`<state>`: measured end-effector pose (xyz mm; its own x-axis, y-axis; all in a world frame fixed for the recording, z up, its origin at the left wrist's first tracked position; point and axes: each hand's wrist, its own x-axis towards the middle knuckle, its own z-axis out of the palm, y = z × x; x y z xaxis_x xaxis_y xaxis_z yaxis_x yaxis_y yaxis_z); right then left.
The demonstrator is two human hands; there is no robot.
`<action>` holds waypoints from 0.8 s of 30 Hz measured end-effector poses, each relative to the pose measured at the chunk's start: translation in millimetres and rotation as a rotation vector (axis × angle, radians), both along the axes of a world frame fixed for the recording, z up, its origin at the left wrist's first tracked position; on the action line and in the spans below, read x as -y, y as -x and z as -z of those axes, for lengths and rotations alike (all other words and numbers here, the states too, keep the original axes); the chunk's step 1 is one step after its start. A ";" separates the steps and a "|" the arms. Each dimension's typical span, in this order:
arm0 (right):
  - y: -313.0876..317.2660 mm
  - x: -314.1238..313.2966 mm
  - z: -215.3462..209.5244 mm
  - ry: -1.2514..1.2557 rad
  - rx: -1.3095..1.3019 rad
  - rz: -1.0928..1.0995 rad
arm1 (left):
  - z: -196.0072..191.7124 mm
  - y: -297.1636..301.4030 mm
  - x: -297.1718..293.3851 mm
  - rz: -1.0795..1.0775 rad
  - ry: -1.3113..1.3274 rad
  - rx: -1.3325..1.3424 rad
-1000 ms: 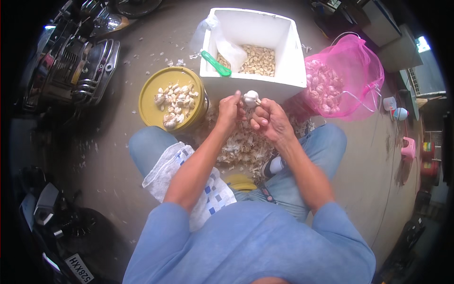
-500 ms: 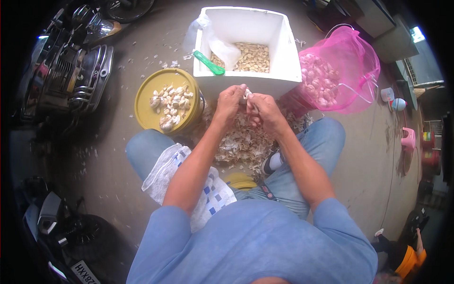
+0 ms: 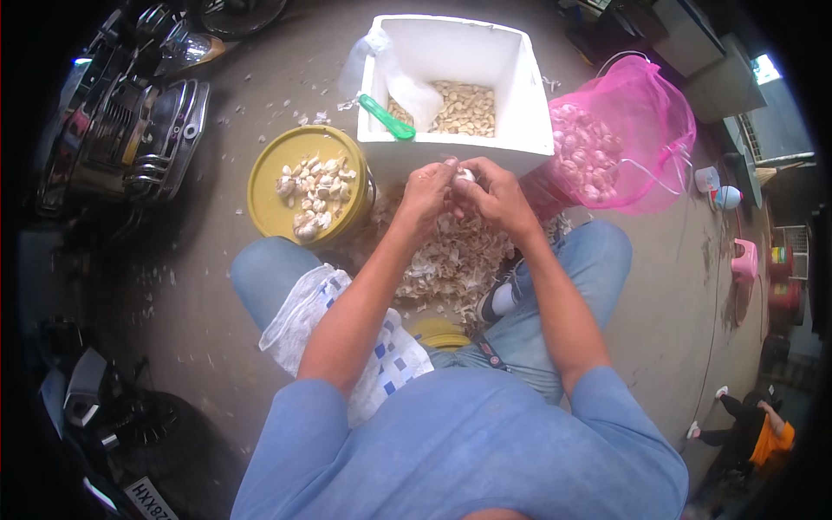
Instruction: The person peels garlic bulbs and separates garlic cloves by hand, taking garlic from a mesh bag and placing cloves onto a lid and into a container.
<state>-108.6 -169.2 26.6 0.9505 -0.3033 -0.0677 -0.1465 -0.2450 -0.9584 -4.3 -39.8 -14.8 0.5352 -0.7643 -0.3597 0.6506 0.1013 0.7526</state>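
Observation:
My left hand (image 3: 425, 191) and my right hand (image 3: 497, 198) meet in front of the white foam box (image 3: 458, 154), fingers closed together around a small whitish piece of garlic (image 3: 465, 175). Whether it is a single clove or more is hard to make out, since the fingers cover part of it. Beneath my hands lies a heap of dry garlic skins (image 3: 442, 269). Loose cloves and a few bulb parts (image 3: 319, 184) rest on the mustard-yellow bucket lid (image 3: 267, 195) to the left. Inside the box are many peeled cloves (image 3: 468, 108).
A green-handled tool (image 3: 386, 118) and a clear plastic bag (image 3: 407, 91) hang over the box's rim. To the right, a pink mesh bag (image 3: 654, 121) holds garlic bulbs (image 3: 585, 156). A towel (image 3: 381, 364) covers my left thigh. Motorcycles (image 3: 130, 139) stand at left; a person (image 3: 754, 429) is at far right.
My right hand has rolled over and its fingers now curl around the garlic, which shows rounder. Both hands sit slightly lower. The person at far right has moved and shows more fully.

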 end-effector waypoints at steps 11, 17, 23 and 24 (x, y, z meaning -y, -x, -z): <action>4.1 2.8 4.2 0.119 0.094 0.099 | -13.9 -4.3 -4.4 0.082 -0.053 0.142; 7.2 4.1 -2.9 0.316 0.093 0.080 | -19.4 0.5 -3.8 0.054 -0.031 0.214; 7.8 4.7 -2.8 0.423 0.085 0.093 | -22.2 6.7 -3.7 -0.068 0.000 0.198; 7.2 4.2 -2.6 0.421 0.087 0.093 | -21.6 6.7 -4.6 -0.069 -0.001 0.200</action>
<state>-115.8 -173.5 29.2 0.9147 -0.3714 0.1593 -0.1092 -0.6067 -0.7874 -10.9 -35.3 6.9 0.6468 -0.7233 -0.2417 0.4796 0.1393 0.8664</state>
